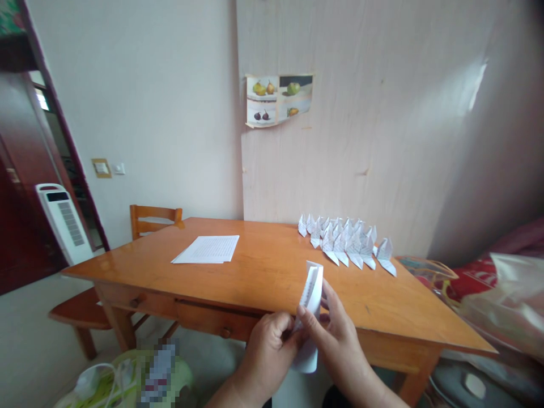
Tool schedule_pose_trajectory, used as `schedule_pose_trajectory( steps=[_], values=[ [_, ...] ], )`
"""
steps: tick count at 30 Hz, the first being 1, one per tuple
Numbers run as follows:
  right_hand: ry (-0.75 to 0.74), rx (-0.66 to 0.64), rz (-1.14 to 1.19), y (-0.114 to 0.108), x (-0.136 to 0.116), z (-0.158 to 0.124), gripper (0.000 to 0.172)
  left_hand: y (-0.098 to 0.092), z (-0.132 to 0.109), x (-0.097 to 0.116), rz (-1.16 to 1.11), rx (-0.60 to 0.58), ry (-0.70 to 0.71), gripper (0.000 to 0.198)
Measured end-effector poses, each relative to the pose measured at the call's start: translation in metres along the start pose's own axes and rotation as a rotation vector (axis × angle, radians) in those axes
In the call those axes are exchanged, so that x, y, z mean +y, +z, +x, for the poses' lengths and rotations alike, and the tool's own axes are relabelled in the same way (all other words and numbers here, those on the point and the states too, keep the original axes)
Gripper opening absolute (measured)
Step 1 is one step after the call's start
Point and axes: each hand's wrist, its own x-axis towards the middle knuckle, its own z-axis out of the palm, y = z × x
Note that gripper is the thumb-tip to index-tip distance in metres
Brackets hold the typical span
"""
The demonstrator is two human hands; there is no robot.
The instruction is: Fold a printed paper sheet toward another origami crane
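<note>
A folded sheet of printed paper [313, 289] stands upright between my hands, just in front of the table's near edge. My left hand [272, 345] has its fingers curled closed on the paper's left side, low down. Around the right side, my right hand [335, 326] grips the same paper, with the thumb on the near face and the fingers behind it. The paper is folded into a narrow strip, its lower end hanging below my fingers. On the right of the table stand several folded paper pieces [355, 249] with pointed tips, grouped in rows.
A stack of printed sheets [206, 249] lies on the left of the wooden table [263, 277]. Behind the table are a chair [155, 215] and a wall. Plastic bags [505, 306] crowd the right side; a green stool [123, 374] with items stands at lower left.
</note>
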Motion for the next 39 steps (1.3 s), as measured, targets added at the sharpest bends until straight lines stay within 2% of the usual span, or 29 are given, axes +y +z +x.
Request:
schedule_pose_trajectory(
  steps=[4, 8, 11, 13, 17, 20, 27, 33, 36, 39],
  values=[
    [0.052, -0.091, 0.144, -0.006, 0.0, 0.001, 0.065, -0.001, 0.001, -0.001, -0.163, -0.028, -0.057, 0.032],
    [0.036, -0.074, 0.187, -0.01, -0.001, 0.005, 0.046, -0.002, 0.0, -0.002, -0.294, -0.027, -0.142, 0.04],
    [0.029, -0.07, 0.259, -0.012, -0.003, 0.01, 0.042, -0.002, 0.001, -0.007, -0.354, -0.007, -0.215, 0.043],
    [0.035, -0.068, 0.323, -0.015, -0.002, 0.013, 0.048, -0.003, 0.003, -0.012, -0.383, 0.033, -0.241, 0.042],
    [0.132, 0.011, 0.356, -0.026, 0.008, 0.017, 0.078, -0.007, 0.011, -0.021, -0.433, 0.121, -0.275, 0.04],
    [0.133, 0.044, 0.255, -0.038, 0.021, 0.021, 0.086, -0.011, 0.016, -0.025, -0.448, 0.169, -0.297, 0.038],
    [0.184, -0.015, -0.02, -0.061, 0.033, 0.032, 0.089, -0.015, 0.022, -0.026, -0.444, 0.228, -0.266, 0.036],
    [0.029, -0.066, -0.49, -0.072, 0.037, 0.047, 0.062, -0.026, 0.032, -0.023, -0.254, 0.206, -0.223, 0.05],
    [0.027, -0.1, -0.631, -0.076, 0.041, 0.056, 0.047, -0.034, 0.038, -0.024, -0.093, 0.199, -0.179, 0.049],
    [0.023, -0.135, -0.749, -0.077, 0.044, 0.061, 0.042, -0.042, 0.044, -0.025, 0.144, 0.205, -0.176, 0.047]
  ],
)
